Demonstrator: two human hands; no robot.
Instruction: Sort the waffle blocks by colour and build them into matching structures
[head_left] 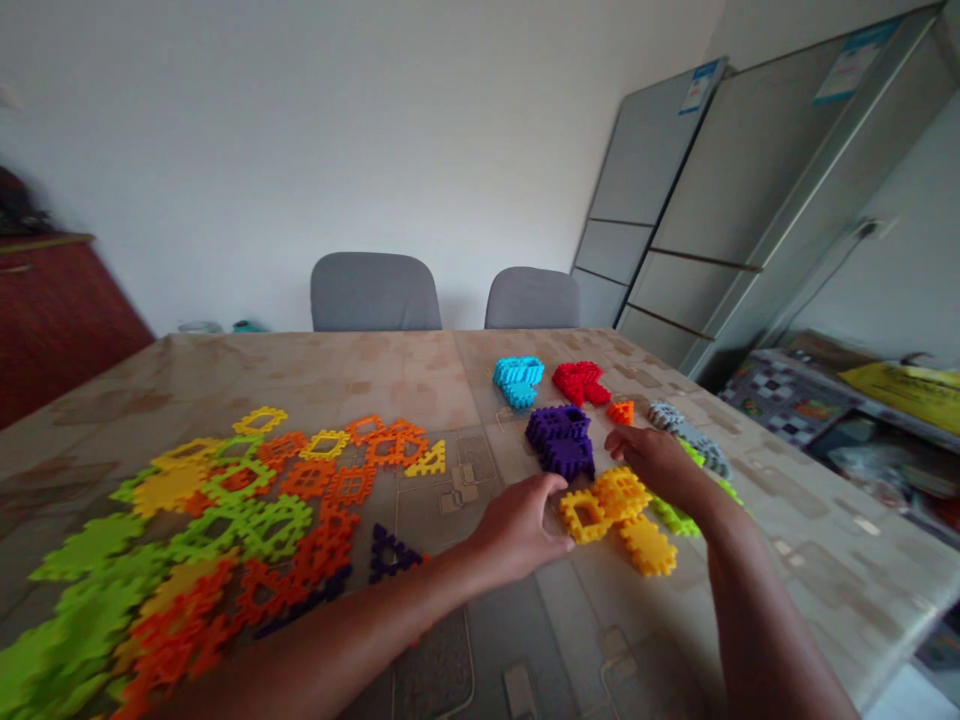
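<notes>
My left hand (521, 528) is beside the yellow interlocking plastic tiles (585, 515), thumb and forefinger apart at their left edge. Behind those tiles hovers my right hand (654, 458), its fingers bent and close together; anything between them is hidden. The purple tile stack (566, 450) stands just left of the right fingertips. A small orange pile (621, 412) lies right behind that hand. Light green tiles (677, 518) show partly under the right wrist, next to a row of grey tiles (690, 435).
Blue tiles (519, 380) and red tiles (580, 382) are stacked farther back. Mixed green, orange and yellow tiles (240, 500) spread over the table's left side. A purple triangle (390, 552) lies near my left forearm. Two grey chairs (375, 292) stand beyond the patterned tablecloth (337, 365).
</notes>
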